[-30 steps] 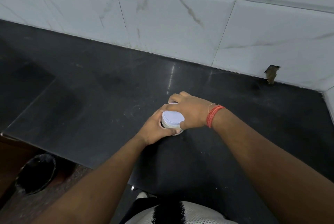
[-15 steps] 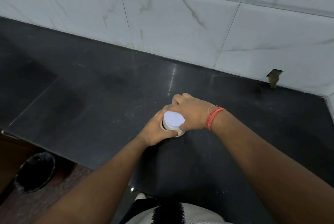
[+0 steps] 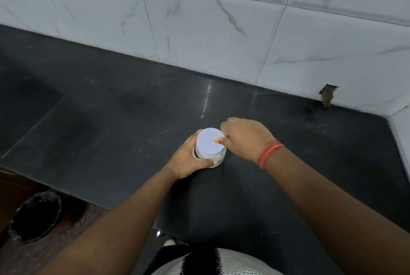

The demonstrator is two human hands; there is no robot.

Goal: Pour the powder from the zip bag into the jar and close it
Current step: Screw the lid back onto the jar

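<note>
A small white jar (image 3: 210, 159) stands on the black counter (image 3: 111, 119) with its flat white lid (image 3: 209, 142) on top. My left hand (image 3: 190, 159) grips the jar's body from the left and front. My right hand (image 3: 244, 137), with a red thread on its wrist, sits at the lid's right edge. Its thumb tip lies on the lid, and its curled fingers are against the rim behind. Most of the lid's top is uncovered. No zip bag is in view.
White marble-look wall tiles (image 3: 221, 30) run along the back of the counter, with a broken hole (image 3: 328, 97) low on the right. A dark round bin (image 3: 36, 217) stands on the floor at lower left, below the counter's front edge.
My right hand has slid off the top of the lid to its right edge, uncovering it. My left hand keeps its grip on the jar.
</note>
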